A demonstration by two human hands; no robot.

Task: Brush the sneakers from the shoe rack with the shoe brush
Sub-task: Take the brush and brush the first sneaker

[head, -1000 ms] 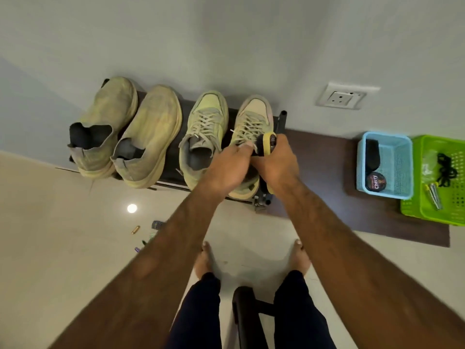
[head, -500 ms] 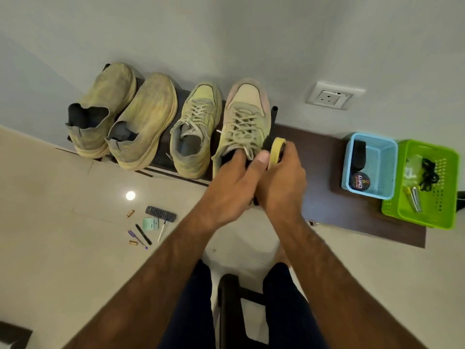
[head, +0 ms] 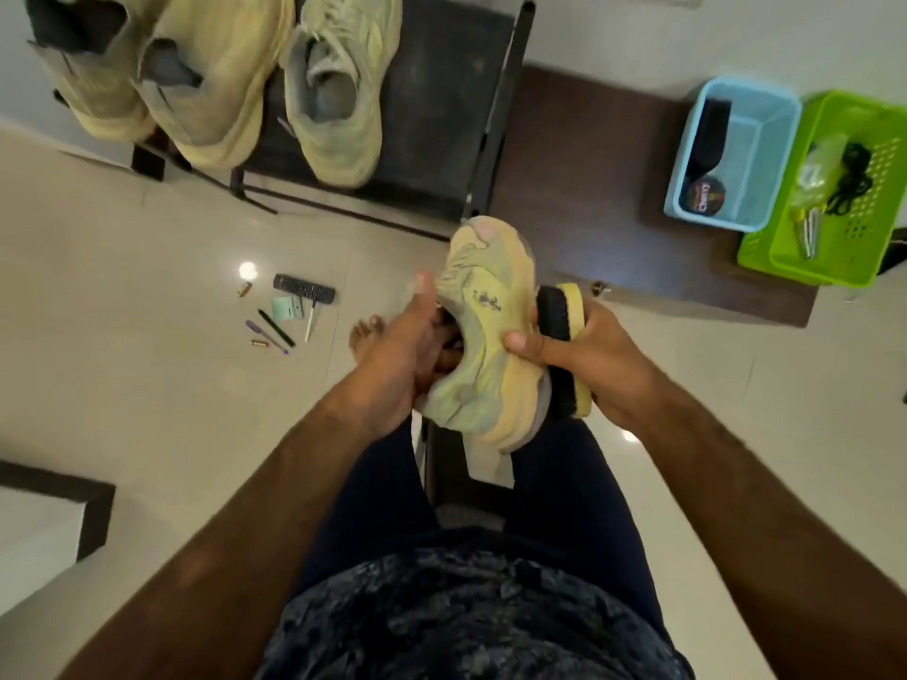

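Held sneaker: a pale yellow-green fabric sneaker point(head: 483, 336) with a thick cream sole, off the rack and in the air over the person's knees; it is turned on its side, toe away from the person, opening to the left, sole to the right
Grip: the left hand point(head: 407, 355) grips it at the opening, fingers inside, thumb outside
Shoe brush: an oval wooden shoe brush point(head: 559, 311) with yellow back and black bristles, bristles against the sole edge, held by the right hand point(head: 589, 365), whose thumb presses on the sneaker's side
Shoe rack: a low black shoe rack point(head: 441, 115) by the wall, its right part bare
Sneakers on rack: a matching lace-up sneaker point(head: 338, 90), heel toward the person; left of it a dusty yellow slip-on sneaker point(head: 216, 76) and a second slip-on sneaker point(head: 83, 76), close side by side
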